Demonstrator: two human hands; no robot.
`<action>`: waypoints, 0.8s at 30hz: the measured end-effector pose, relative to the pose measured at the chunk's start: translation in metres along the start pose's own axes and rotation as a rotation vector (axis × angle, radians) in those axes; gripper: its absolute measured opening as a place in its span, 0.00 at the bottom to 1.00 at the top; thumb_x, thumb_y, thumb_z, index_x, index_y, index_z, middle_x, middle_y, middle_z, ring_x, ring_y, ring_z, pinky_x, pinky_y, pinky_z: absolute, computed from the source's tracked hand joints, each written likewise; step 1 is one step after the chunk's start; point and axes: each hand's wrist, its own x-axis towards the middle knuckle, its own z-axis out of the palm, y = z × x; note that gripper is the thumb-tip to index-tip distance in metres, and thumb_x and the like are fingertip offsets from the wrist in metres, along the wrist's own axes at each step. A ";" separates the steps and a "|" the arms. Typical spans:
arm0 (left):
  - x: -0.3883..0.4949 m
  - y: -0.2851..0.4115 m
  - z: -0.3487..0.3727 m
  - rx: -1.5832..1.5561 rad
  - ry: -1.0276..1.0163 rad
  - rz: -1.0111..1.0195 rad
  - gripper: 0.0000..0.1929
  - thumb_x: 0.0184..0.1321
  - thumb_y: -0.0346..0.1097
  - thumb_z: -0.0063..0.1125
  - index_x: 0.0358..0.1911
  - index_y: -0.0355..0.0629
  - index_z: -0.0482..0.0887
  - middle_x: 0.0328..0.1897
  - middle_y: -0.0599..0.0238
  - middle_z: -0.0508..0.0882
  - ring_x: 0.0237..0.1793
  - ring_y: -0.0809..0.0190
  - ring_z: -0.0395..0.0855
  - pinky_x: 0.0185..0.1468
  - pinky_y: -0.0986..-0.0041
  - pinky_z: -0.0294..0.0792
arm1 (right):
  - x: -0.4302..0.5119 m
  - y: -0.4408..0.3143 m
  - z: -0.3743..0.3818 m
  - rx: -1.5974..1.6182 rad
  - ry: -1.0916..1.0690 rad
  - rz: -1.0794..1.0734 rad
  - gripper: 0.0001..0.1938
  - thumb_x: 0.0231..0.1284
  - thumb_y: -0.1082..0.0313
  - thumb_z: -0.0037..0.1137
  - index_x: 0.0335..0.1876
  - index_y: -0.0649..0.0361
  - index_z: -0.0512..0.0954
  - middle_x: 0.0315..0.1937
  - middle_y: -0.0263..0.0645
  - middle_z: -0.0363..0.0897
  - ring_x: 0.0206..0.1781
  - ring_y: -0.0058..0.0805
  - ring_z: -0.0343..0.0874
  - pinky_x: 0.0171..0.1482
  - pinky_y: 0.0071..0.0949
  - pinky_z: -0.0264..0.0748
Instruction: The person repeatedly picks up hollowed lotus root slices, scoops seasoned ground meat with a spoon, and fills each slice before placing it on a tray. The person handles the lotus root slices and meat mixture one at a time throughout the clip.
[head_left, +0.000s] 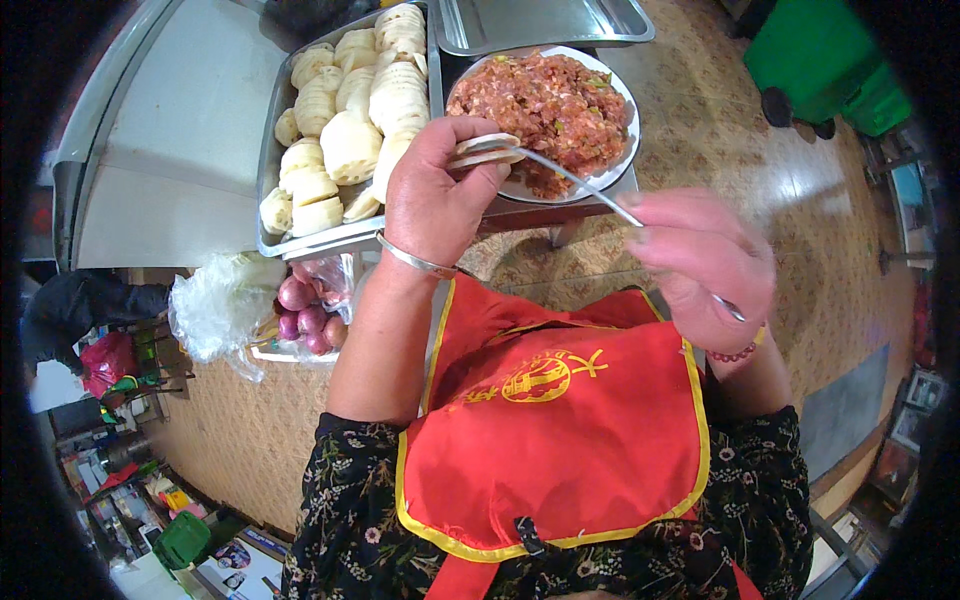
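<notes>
My left hand (442, 176) pinches a pair of lotus root slices (484, 150) between thumb and fingers, with a narrow gap between them. My right hand (697, 262), slightly blurred, grips a thin metal utensil (581, 182). Its far end reaches the gap between the slices; the shape of that end is hidden there. Just beyond sits a white plate (634, 139) heaped with raw minced meat (544, 112) flecked with green bits. Left of it, a metal tray (264, 199) holds rows of peeled, sliced lotus root (352, 146), partly covered by my left hand.
Another metal tray (544, 22) lies beyond the plate. Below the lotus tray are red onions (309, 319) and a clear plastic bag (221, 307). A red apron (555, 450) covers my front. Green wheeled bins (814, 60) stand on the patterned floor at upper right.
</notes>
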 end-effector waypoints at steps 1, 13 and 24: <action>0.000 0.000 0.000 -0.009 -0.001 -0.007 0.13 0.56 0.25 0.62 0.45 0.37 0.80 0.38 0.65 0.84 0.39 0.70 0.83 0.44 0.77 0.75 | 0.001 0.001 0.000 -0.006 -0.036 -0.009 0.07 0.55 0.79 0.58 0.39 0.63 0.82 0.41 0.49 0.82 0.42 0.41 0.84 0.44 0.31 0.80; -0.005 0.007 -0.002 -0.274 -0.024 -0.109 0.15 0.58 0.23 0.59 0.50 0.34 0.77 0.42 0.62 0.85 0.43 0.67 0.84 0.47 0.79 0.75 | -0.006 -0.004 0.000 -0.047 0.052 0.076 0.05 0.63 0.71 0.56 0.39 0.62 0.79 0.41 0.50 0.83 0.44 0.41 0.84 0.47 0.35 0.79; -0.010 0.008 -0.009 -0.537 0.001 -0.158 0.17 0.59 0.22 0.58 0.52 0.37 0.77 0.46 0.58 0.84 0.43 0.61 0.84 0.45 0.74 0.77 | -0.012 -0.014 0.001 -0.064 0.140 0.123 0.07 0.59 0.78 0.56 0.41 0.63 0.81 0.40 0.43 0.84 0.45 0.38 0.83 0.48 0.31 0.78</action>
